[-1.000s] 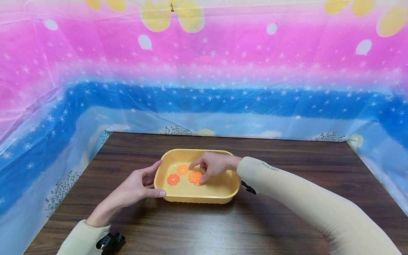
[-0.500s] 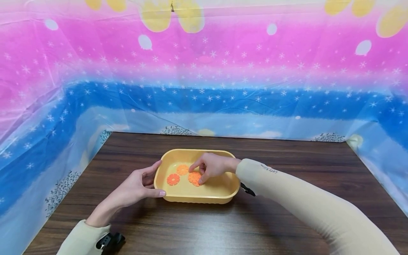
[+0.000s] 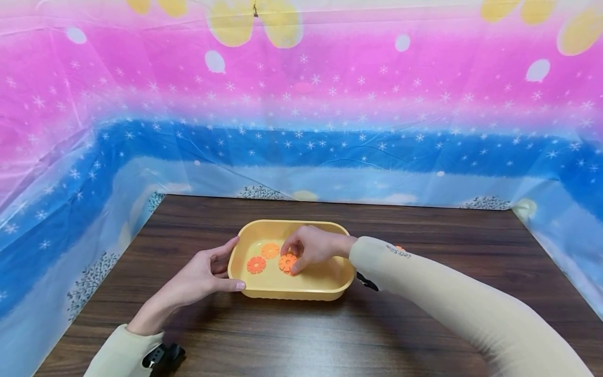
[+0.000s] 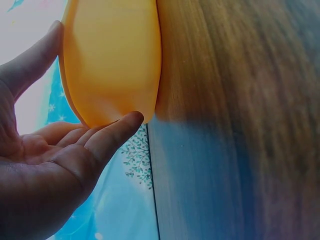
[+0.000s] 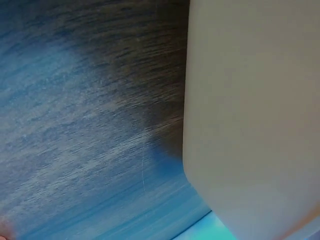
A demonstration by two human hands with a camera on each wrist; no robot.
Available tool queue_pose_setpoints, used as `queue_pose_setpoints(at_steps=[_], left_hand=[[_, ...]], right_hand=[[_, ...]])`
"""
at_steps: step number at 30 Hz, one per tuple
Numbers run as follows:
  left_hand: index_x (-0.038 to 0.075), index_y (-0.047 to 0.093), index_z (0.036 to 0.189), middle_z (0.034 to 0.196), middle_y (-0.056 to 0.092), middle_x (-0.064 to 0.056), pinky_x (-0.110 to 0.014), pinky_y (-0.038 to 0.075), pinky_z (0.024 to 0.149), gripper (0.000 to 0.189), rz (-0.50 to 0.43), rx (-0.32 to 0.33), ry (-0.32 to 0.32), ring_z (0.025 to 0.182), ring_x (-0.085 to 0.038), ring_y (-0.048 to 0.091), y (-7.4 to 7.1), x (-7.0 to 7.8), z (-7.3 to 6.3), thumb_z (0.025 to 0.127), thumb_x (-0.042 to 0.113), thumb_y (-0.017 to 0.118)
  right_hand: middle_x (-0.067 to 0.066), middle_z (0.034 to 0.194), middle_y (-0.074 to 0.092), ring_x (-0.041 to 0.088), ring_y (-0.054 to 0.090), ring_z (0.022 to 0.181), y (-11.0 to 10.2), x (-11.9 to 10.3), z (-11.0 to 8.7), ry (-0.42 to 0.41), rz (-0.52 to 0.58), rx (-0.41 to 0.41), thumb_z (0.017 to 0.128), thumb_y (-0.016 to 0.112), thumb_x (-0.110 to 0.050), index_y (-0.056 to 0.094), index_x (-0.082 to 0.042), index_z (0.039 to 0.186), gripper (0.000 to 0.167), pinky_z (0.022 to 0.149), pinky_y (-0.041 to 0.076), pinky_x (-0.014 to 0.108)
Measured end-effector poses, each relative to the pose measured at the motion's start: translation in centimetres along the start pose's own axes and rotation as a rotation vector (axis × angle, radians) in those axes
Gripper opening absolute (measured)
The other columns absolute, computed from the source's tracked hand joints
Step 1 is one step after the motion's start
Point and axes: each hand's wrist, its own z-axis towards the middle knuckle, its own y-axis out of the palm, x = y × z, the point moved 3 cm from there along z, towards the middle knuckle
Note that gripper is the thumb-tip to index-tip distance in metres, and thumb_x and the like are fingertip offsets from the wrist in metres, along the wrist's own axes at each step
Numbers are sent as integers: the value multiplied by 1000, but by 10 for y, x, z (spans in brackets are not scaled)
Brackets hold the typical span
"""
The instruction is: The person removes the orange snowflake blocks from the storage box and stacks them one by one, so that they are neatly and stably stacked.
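Note:
A yellow plastic tub (image 3: 325, 283) sits on the table, its left end held by my left hand (image 3: 204, 277). That hand's thumb lies on the near corner and its fingers reach the far side; the left wrist view shows the tub (image 4: 112, 55) between them. Inside lie a dark orange notched building disc (image 3: 256, 265) and a lighter orange disc (image 3: 270, 251). My right hand (image 3: 315, 245) reaches into the tub and pinches another orange disc (image 3: 287, 262) between thumb and index finger. More orange shows under that disc. The right wrist view shows the tub's outer wall (image 5: 250, 110), not the fingers.
A bit of orange (image 3: 400, 248) peeks out behind the right sleeve (image 3: 424, 277), mostly hidden. The dark wooden table (image 3: 301, 340) ends at a snowflake-printed cloth (image 3: 301, 146) behind and at both sides. A black strap (image 3: 162, 358) is on the left wrist.
My right index finger has curled in toward the thumb, and the upper orange disc has shifted slightly. The left hand and the tub stay in place. More orange shows behind the right sleeve.

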Motion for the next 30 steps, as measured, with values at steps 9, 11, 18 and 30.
queue_pose_setpoints(at_steps=[9,11,18,30], left_hand=[[-1,19,165,168,24,-27,-39,52,106,105,6,6,3,143,-44,45,0,-1,1,86,12,87],[-1,19,165,168,25,-27,-39,52,106,105,9,8,1,143,-44,45,1,-1,1,86,13,87],[-1,18,165,168,23,-27,-39,52,106,105,1,2,5,143,-44,45,1,-1,1,86,12,87],[-1,18,165,167,25,-28,-38,53,105,105,4,5,10,142,-44,46,0,-1,1,86,12,86]], right_hand=[[-4,104,74,17,62,98,-4,-5,-4,37,-8,35,80,92,-15,78,-11,112,35,89,52,26],[-4,110,74,16,63,102,-6,-6,-5,53,-10,36,81,91,-14,77,-11,117,38,94,52,28],[-2,109,75,17,57,80,-16,-7,-14,26,72,36,85,87,-9,75,-7,124,41,74,51,24],[-2,107,74,17,58,79,-25,-7,-30,8,244,120,83,89,-13,75,-9,125,44,72,49,25]])
